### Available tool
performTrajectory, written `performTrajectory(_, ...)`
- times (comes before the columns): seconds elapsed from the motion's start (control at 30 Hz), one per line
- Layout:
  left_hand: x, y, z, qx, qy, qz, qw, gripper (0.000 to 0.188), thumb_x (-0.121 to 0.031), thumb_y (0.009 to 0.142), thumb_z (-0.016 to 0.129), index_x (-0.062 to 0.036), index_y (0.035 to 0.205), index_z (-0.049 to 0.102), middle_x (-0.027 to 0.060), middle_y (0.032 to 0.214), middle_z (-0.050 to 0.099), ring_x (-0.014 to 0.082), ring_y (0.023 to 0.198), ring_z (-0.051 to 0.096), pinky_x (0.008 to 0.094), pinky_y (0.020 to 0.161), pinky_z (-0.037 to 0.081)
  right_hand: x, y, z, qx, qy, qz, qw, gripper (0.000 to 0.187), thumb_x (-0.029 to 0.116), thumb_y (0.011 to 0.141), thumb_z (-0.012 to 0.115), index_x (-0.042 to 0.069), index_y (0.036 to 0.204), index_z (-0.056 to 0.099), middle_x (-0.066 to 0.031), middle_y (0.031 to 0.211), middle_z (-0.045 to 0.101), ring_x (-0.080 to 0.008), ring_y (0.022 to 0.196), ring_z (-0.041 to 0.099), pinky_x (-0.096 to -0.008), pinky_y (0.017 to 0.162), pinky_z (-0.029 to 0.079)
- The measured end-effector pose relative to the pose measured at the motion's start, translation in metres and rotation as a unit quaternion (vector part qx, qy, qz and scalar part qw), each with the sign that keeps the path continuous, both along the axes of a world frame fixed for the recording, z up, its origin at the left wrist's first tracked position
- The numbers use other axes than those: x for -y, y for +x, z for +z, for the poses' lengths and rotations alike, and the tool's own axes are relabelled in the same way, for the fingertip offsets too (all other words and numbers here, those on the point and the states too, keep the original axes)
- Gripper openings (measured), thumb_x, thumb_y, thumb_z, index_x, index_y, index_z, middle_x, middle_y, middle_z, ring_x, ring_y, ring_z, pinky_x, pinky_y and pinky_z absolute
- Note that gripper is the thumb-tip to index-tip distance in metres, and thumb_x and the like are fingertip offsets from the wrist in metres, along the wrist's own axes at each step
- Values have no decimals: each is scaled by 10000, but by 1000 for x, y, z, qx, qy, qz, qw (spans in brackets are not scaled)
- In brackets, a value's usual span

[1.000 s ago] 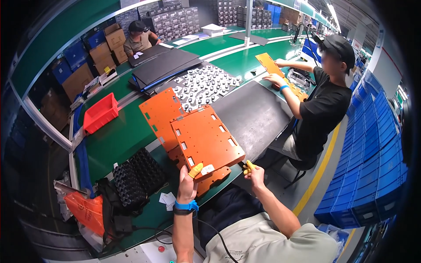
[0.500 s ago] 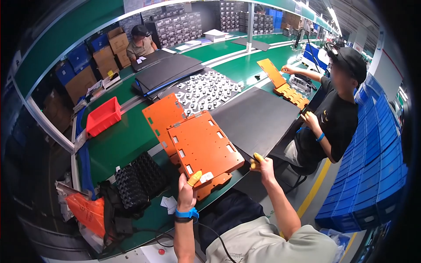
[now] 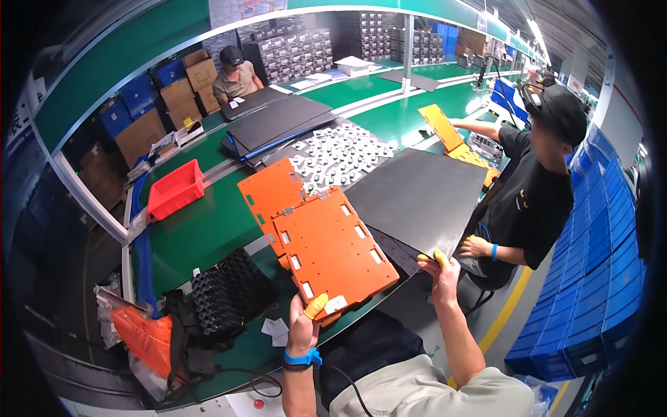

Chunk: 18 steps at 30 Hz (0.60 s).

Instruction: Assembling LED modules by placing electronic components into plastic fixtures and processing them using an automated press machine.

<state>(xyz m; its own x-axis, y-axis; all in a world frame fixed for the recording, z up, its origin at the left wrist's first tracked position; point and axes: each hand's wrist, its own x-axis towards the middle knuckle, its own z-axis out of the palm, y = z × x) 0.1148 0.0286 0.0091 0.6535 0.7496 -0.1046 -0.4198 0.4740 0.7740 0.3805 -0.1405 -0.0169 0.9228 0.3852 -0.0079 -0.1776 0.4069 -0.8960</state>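
My left hand (image 3: pixel 304 326), yellow covers on its fingers, grips the near edge of an orange hinged fixture plate (image 3: pixel 337 250). The thumb lies on top, beside a white label. Slots and small holes run through the plate, and its second leaf (image 3: pixel 265 189) lies opened out behind it. With my right hand (image 3: pixel 443 276), I pinch the near corner of a large thin black sheet (image 3: pixel 420 198), thumb and finger closed on it. That corner is raised, and a greyish layer shows under its left edge. The sheet hides part of a co-worker's orange fixture.
Many small white-and-black parts (image 3: pixel 340 156) cover a dark sheet behind the plate. At left are a red bin (image 3: pixel 175 189) and black moulded trays (image 3: pixel 233 288). A co-worker (image 3: pixel 528 181) sits close on the right, before stacked blue crates (image 3: pixel 577 278). Another person (image 3: pixel 236 76) sits across.
My right hand has moved right with the sheet's corner, lifting it and uncovering the layer beneath. My left hand keeps its hold. The co-worker's nearer hand has dropped from the fixture toward the lap.
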Motion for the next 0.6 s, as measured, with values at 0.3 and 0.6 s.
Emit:
performTrajectory(0.3,23,-26,-51,-11,41,62,997,457,-17,940,598,-19,1379,472,98,1293,604,256,1185,612,408,1017,502,-26,0,23,55,57,33,996,213,178,969,627,-35,971,636,-197,912,735,-250,744,732,-371,761,594)
performTrajectory(0.6,48,-56,-48,-21,37,70,997,471,-35,956,564,9,1403,420,139,1352,565,261,1243,573,400,1072,453,-205,108,38,80,137,243,957,377,272,1071,413,-20,1252,567,-256,1253,646,-300,1134,668,-428,1058,483)
